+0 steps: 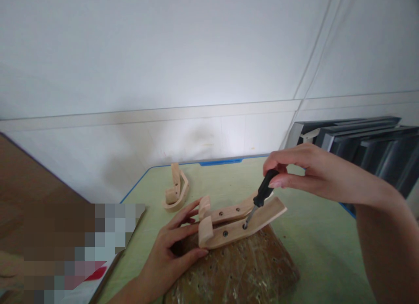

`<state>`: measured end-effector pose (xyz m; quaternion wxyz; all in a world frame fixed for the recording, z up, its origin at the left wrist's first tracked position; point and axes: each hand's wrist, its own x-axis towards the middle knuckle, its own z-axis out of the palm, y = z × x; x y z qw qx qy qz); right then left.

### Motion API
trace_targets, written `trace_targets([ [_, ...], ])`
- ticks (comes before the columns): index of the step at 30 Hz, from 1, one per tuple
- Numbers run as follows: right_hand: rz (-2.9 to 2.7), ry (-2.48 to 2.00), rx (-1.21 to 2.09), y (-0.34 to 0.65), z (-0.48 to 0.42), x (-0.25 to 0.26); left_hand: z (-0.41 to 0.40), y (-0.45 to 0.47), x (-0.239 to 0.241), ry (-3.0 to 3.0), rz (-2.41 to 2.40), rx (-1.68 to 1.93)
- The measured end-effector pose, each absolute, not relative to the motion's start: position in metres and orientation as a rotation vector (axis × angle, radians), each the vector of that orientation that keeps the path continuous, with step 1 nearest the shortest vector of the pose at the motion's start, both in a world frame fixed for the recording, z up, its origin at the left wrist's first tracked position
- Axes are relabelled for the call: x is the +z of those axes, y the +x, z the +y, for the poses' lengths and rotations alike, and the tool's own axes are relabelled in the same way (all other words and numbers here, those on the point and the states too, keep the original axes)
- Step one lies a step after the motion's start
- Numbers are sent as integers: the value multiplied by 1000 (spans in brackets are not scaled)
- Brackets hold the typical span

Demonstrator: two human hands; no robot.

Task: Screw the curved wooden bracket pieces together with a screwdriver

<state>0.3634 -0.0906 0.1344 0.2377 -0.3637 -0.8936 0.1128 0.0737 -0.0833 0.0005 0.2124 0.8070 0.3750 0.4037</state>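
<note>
A pale wooden assembly of two drilled slats is rested on a brown perforated block on a green tabletop. Its left end is pinched by the left hand, fingers partly curled. A black-handled screwdriver is gripped in the closed fingers of the right hand, tip set in a hole. The wood is judged light and stiff, best held at that blunt end.

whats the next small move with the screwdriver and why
Probably twist the screwdriver in place with the right hand: its tip already sits in a hole of the wooden piece, and the left hand holds that piece's end.
</note>
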Motion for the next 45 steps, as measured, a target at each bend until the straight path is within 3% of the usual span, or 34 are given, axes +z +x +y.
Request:
trace_targets([
  [11,-2466,-1148,-8,358,-79,124,-82,73,-1,2260,1033,1118],
  [21,-2368,-1321,-29,352,-79,119,-83,75,0,2242,1034,1122],
  [25,-2311,-1346,3,351,-77,117,-83,74,0,2224,1043,1121],
  [37,-2446,-832,381,356,-92,133,-80,71,-3,2282,1018,1133],
  [45,-2472,-817,410,371,-92,136,-81,73,-3,2272,1024,1139],
])
